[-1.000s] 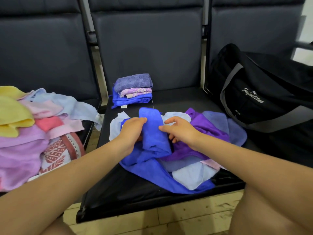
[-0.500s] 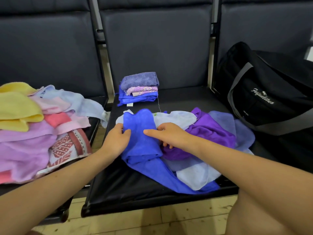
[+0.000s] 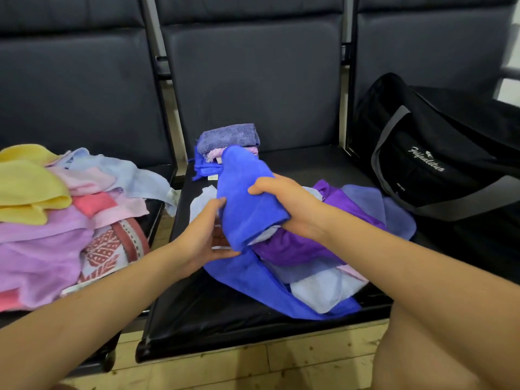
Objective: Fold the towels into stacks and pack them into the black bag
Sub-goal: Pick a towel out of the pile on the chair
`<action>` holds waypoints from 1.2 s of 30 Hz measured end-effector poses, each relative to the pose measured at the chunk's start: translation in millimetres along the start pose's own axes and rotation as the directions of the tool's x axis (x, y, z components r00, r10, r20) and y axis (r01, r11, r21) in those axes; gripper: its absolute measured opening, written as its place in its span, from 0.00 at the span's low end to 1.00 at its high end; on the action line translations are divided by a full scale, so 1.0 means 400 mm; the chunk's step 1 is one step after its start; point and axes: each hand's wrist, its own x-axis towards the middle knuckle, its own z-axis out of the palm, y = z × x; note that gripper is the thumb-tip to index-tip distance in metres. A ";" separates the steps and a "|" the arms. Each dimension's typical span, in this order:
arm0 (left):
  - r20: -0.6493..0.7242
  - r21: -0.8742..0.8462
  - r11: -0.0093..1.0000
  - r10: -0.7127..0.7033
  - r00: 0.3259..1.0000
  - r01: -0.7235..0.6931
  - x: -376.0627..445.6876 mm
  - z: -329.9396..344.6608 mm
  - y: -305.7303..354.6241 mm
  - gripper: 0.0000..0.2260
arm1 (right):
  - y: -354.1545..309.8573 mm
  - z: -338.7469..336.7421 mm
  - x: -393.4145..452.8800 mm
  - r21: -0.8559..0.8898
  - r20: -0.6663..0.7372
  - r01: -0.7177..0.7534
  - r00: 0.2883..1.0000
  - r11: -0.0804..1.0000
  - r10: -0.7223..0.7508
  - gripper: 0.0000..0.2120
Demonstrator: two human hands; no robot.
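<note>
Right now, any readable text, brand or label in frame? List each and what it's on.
"Jeifanlitus", roughly: white cursive script on the side of the black bag; the letters are hard to make out, so the spelling is uncertain.
Small white mark lower on the same bag: too small to read.
White tag under the folded stack: blurred, unreadable.
Tag on the light blue towel hanging off the left seat: unreadable.

Both forearms point(image 3: 98, 305) and hands point(image 3: 205, 237) bare, no sleeves.
</note>
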 end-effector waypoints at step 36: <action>-0.270 0.680 0.689 0.551 0.790 -0.249 0.624 -0.203 0.264 0.20 | -0.106 -0.168 0.729 -0.780 -0.351 -0.039 0.853 0.624 -0.386 0.18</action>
